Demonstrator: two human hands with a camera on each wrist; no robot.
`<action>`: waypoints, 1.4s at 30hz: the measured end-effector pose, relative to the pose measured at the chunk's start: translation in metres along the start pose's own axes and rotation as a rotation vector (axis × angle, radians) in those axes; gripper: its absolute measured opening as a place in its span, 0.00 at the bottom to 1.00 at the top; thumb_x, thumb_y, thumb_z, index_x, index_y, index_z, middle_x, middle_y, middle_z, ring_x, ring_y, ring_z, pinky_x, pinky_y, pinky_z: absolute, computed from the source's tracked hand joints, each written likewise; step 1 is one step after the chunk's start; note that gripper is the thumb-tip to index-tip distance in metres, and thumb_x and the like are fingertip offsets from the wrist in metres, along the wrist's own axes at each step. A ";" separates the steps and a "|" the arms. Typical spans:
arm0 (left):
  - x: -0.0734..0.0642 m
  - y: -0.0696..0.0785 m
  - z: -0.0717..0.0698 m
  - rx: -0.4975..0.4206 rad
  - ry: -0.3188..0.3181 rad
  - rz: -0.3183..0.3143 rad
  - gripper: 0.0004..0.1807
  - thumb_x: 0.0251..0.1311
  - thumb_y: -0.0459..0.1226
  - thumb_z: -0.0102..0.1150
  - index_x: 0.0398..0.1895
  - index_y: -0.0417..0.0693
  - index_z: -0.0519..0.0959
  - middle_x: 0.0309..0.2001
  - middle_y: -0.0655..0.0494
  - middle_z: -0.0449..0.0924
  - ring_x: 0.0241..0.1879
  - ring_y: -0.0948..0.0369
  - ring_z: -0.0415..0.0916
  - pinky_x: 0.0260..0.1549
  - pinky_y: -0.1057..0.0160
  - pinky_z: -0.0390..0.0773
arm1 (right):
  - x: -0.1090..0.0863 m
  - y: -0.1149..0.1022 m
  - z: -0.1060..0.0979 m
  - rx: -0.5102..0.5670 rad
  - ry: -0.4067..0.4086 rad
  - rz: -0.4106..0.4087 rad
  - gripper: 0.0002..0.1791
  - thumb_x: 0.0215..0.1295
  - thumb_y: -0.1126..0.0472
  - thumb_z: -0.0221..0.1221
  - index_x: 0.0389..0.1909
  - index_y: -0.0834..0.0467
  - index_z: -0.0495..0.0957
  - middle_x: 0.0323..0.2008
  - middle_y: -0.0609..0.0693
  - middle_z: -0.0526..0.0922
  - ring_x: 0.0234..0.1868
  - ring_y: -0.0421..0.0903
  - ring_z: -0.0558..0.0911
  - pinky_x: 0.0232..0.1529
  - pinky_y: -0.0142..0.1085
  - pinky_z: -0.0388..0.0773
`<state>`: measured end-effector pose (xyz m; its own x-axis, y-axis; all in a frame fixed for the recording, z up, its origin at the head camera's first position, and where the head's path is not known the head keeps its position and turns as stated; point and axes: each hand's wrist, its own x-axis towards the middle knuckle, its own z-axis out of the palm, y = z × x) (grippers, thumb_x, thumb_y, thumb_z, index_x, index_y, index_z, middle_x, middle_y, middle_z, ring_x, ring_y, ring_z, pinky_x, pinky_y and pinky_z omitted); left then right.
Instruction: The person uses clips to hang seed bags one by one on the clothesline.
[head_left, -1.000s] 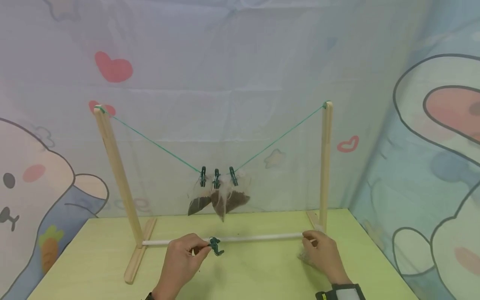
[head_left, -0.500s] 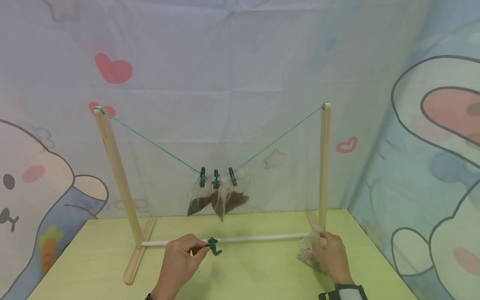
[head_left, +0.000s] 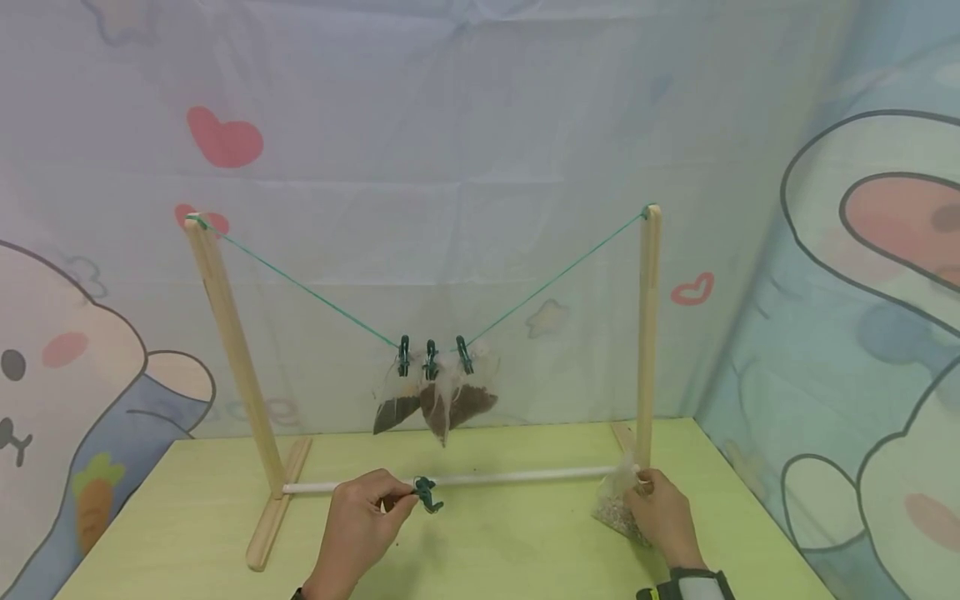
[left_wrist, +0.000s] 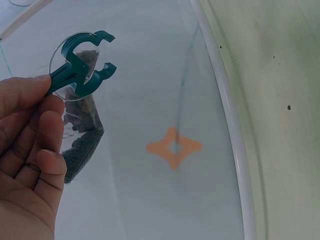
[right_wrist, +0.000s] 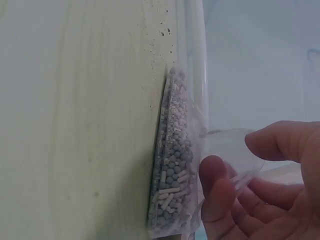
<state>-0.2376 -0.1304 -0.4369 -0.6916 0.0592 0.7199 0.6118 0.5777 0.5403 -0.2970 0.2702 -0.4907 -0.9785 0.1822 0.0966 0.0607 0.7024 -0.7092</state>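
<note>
In the head view, my left hand (head_left: 363,518) pinches a green plant clip (head_left: 427,495) above the table, between thumb and index finger. The left wrist view shows this clip (left_wrist: 75,71) with its two curved tips spread apart and a thin wire ring around it. At the right, my right hand (head_left: 665,512) grips the upper part of a clear plastic bag (head_left: 618,507). Up close in the right wrist view, grey and whitish pellets fill the bag (right_wrist: 172,165) at its lower end. Its thin top lies between my thumb and curled fingers.
A green string (head_left: 307,285) sags between two wooden posts (head_left: 236,350). Several bags of dark contents (head_left: 461,404) hang from it by green clips (head_left: 431,360). A white rod (head_left: 517,477) joins the stand's feet on the pale yellow table (head_left: 510,554). Printed cloth (head_left: 525,125) hangs behind.
My right hand has shifted slightly right and turned, and the pellet bag now shows more fully, raised in front of the rod's right end. The left hand stays almost still with the clip.
</note>
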 end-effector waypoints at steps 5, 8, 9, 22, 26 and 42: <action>0.000 0.002 0.002 -0.012 -0.010 -0.009 0.13 0.44 0.24 0.79 0.23 0.52 0.88 0.22 0.69 0.80 0.21 0.74 0.69 0.17 0.71 0.70 | -0.005 -0.001 0.001 -0.050 0.076 -0.083 0.15 0.68 0.64 0.58 0.47 0.73 0.82 0.38 0.64 0.86 0.32 0.53 0.83 0.33 0.44 0.82; 0.000 0.004 0.003 -0.025 -0.011 -0.017 0.11 0.46 0.25 0.79 0.24 0.49 0.88 0.22 0.68 0.81 0.21 0.74 0.69 0.17 0.71 0.71 | -0.007 -0.004 -0.001 -0.049 0.107 -0.121 0.09 0.67 0.65 0.60 0.38 0.67 0.85 0.31 0.57 0.87 0.22 0.44 0.74 0.23 0.34 0.71; 0.000 0.005 0.004 -0.029 -0.009 -0.017 0.10 0.46 0.25 0.79 0.24 0.48 0.88 0.23 0.67 0.81 0.20 0.74 0.69 0.17 0.70 0.71 | -0.008 -0.006 -0.002 -0.046 0.116 -0.135 0.08 0.67 0.65 0.60 0.35 0.66 0.85 0.29 0.55 0.86 0.20 0.43 0.71 0.21 0.32 0.67; 0.011 0.031 0.007 -0.095 0.040 0.024 0.12 0.48 0.26 0.78 0.26 0.53 0.88 0.24 0.69 0.80 0.20 0.74 0.69 0.19 0.69 0.71 | -0.032 -0.057 -0.028 -0.033 0.115 -0.249 0.08 0.68 0.63 0.64 0.30 0.58 0.88 0.24 0.46 0.85 0.15 0.39 0.66 0.19 0.31 0.64; 0.023 0.042 0.005 -0.073 0.066 0.111 0.12 0.50 0.25 0.77 0.31 0.52 0.88 0.27 0.68 0.80 0.23 0.74 0.70 0.23 0.71 0.71 | -0.035 -0.070 -0.029 0.000 0.182 -0.320 0.07 0.68 0.64 0.65 0.29 0.57 0.88 0.26 0.46 0.86 0.20 0.38 0.73 0.23 0.32 0.70; 0.103 0.082 0.001 -0.093 0.187 0.352 0.07 0.51 0.23 0.75 0.31 0.39 0.89 0.24 0.52 0.82 0.22 0.62 0.77 0.21 0.68 0.75 | -0.015 -0.129 -0.041 0.244 0.153 -0.516 0.08 0.69 0.64 0.66 0.28 0.57 0.86 0.17 0.47 0.81 0.17 0.44 0.80 0.21 0.32 0.76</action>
<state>-0.2586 -0.0765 -0.3189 -0.3568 0.0861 0.9302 0.8369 0.4720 0.2773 -0.2826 0.2049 -0.3725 -0.8290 -0.0307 0.5584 -0.4799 0.5517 -0.6822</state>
